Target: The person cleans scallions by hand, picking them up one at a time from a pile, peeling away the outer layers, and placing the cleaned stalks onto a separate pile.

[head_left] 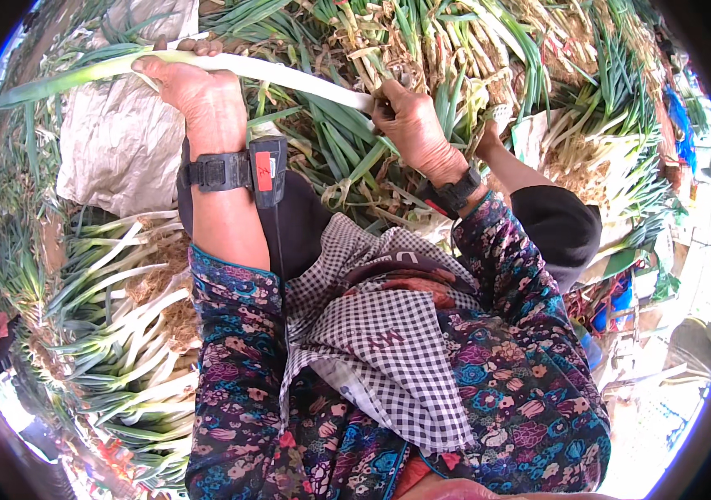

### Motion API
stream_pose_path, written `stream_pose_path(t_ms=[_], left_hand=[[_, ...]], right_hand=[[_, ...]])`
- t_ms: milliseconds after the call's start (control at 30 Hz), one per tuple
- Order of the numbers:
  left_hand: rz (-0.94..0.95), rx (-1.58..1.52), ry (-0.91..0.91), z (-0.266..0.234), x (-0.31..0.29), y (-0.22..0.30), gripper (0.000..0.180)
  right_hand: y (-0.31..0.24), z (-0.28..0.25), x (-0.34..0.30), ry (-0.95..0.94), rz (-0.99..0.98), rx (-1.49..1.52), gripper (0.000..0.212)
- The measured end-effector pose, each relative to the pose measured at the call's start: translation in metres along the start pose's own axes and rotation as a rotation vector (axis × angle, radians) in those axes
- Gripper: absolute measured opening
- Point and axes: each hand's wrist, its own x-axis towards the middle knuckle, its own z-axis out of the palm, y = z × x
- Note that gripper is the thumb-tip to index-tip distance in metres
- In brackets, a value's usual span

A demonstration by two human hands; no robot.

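Observation:
A long green onion (276, 73) stretches across in front of me, its white stem to the right and its green leaf end (47, 88) pointing left. My left hand (185, 83) is closed around it near where white turns to green. At the right end of the white stem, my right hand (410, 125) is closed with bent fingers. The root tip there is hidden by those fingers. Loose green leaves (343, 142) lie in a heap below the held onion, between my two forearms.
A pale cloth sack (110, 154) lies beneath my left hand. Rooted green onions are piled at lower left (135, 333) and at right (614, 150). Yellowish stalks (422, 42) with leaves heap up at the far side. My dark-clad knee (555, 229) sticks out beside my right forearm.

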Motion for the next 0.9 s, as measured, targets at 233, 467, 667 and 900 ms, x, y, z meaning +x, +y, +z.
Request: stream_pose_path(t_ms=[233,467,667,900], left_hand=[[-0.134,-0.131,-0.531,-0.002,0.014,0.019,0.065],[-0.282,-0.297,-0.763,-0.009,0.016,0.023,0.075],[-0.320,-0.304,-0.774,-0.007,0.017,0.018,0.075],[-0.198,0.011,-0.565,0.016,-0.015,0.005,0.068]], right_hand=[[0.012,-0.017,-0.012,-0.066,0.764,1.417,0.017],[0.064,-0.044,-0.076,-0.175,0.699,1.549,0.019],[0.018,-0.059,-0.059,-0.185,0.364,0.333,0.021],[-0.002,-0.031,-0.043,-0.357,-0.018,0.319,0.020]])
